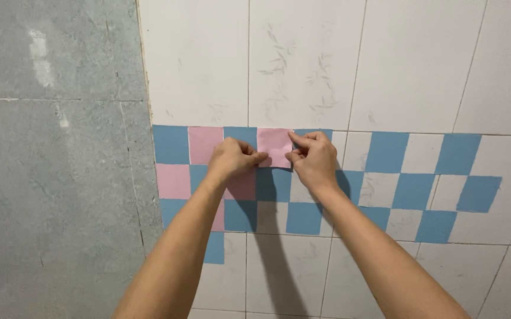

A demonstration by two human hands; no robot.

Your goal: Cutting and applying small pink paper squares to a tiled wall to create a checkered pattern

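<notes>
Pinching a pink square sticker (274, 146) between them, both hands were up against the wall when I looked in through the head camera: the left hand (232, 159) had its thumb and forefinger closed on the sticker's lower left corner, and the right hand (313, 158) gripped the right edge, one finger laid along the top corner and the thumb tucked at the bottom. I saw the sticker sitting flat against the white tiled wall (303, 59), in the top row of a checkered band, its upper edge level with the grout line there. Whether it was fully stuck down or partly lifted I could not tell, as the fingers covered its edges. Just left of the left hand another pink square (204, 145) sat in the same row, with a blue square (170, 145) beyond it at the band's end. One row down, a further pink square (173, 181) lay near the left edge, and a blue one (273, 184) showed between my wrists, darkened by the shadow of the arms. To the right, well apart from the hands, blue squares (386, 152) alternated with bare white tile in staggered rows, the last of them (477, 194) sitting slightly crooked. Left of the tiles ran a rough grey cement wall (54, 177).
</notes>
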